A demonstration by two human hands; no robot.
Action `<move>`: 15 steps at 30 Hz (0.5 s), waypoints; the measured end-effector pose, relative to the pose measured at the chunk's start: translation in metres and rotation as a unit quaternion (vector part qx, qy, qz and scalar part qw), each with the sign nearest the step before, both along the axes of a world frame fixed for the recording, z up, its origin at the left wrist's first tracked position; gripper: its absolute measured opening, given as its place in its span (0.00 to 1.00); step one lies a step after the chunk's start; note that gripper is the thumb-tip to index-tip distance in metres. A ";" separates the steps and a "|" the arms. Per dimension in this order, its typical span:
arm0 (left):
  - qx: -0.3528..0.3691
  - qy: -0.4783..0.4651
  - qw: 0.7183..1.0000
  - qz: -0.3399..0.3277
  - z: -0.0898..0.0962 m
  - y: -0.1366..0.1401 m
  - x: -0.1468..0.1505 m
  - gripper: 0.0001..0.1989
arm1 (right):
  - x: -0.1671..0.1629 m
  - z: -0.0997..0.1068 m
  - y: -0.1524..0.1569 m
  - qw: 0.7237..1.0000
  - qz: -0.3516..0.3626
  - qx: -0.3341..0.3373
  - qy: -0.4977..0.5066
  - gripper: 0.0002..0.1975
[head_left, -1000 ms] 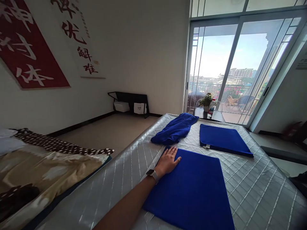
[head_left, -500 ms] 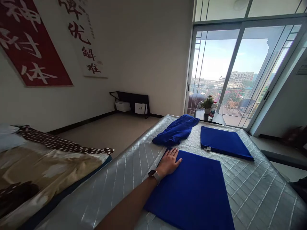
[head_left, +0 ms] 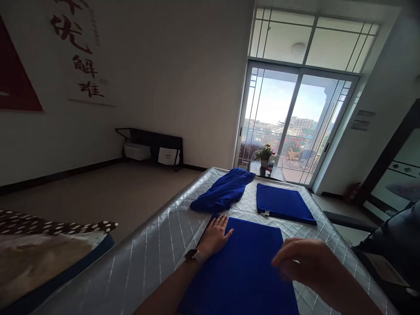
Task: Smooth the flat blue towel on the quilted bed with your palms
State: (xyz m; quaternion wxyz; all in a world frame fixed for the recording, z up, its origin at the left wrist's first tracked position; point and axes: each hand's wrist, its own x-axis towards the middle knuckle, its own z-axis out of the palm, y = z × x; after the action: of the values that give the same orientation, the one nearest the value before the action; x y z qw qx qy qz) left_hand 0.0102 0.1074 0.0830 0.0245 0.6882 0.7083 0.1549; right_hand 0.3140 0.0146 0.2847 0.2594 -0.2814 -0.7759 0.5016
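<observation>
My left hand (head_left: 215, 235) lies flat, fingers stretched out, on the upper left part of a flat, neatly squared blue cloth (head_left: 249, 262). A watch (head_left: 192, 254) is on that wrist. Over the cloth's right edge hovers my right hand (head_left: 305, 260), blurred, with its fingers bent toward the thumb. Whether its fingers pinch something cannot be made out. Beyond the left hand lies a crumpled blue cloth (head_left: 225, 190). To its right rests another flat blue cloth (head_left: 284, 203) with a small white tag (head_left: 265, 213) at its near corner.
All the blue cloths lie on a silvery quilted mattress (head_left: 164, 245). A bed with patterned bedding (head_left: 42, 258) is at the left. Past the mattress, a small table (head_left: 275, 174) carries a potted plant (head_left: 264, 153) and a bottle (head_left: 271, 164), before sliding glass doors (head_left: 295, 127). Dark seating (head_left: 393, 236) stands at right.
My right hand has come into view from the right, above the near blue cloth. The view has turned to the right and tilted up. My left hand stays flat on the cloth.
</observation>
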 end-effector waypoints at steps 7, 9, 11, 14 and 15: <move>0.007 0.001 1.000 0.002 -0.003 0.001 -0.001 0.34 | -0.020 -0.007 0.007 0.994 0.035 -0.094 0.035 0.11; 0.009 0.002 1.000 0.001 -0.003 0.001 -0.001 0.34 | -0.017 -0.007 0.007 0.994 0.039 -0.096 0.044 0.11; 0.010 0.002 1.000 -0.001 -0.003 0.001 -0.001 0.35 | -0.014 -0.007 0.006 0.994 0.042 -0.093 0.040 0.10; 0.014 0.002 1.000 -0.002 -0.002 0.000 -0.001 0.35 | -0.011 -0.005 0.005 0.995 0.045 -0.087 0.032 0.11; 0.015 0.001 1.000 -0.002 -0.002 0.000 -0.001 0.35 | -0.011 -0.005 0.005 0.995 0.046 -0.084 0.031 0.11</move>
State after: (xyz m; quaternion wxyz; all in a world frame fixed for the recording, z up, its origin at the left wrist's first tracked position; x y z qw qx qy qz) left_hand 0.0096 0.1076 0.0808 0.0137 0.6903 0.7044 0.1645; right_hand 0.3029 0.0195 0.2797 0.2356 -0.2505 -0.7347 0.5849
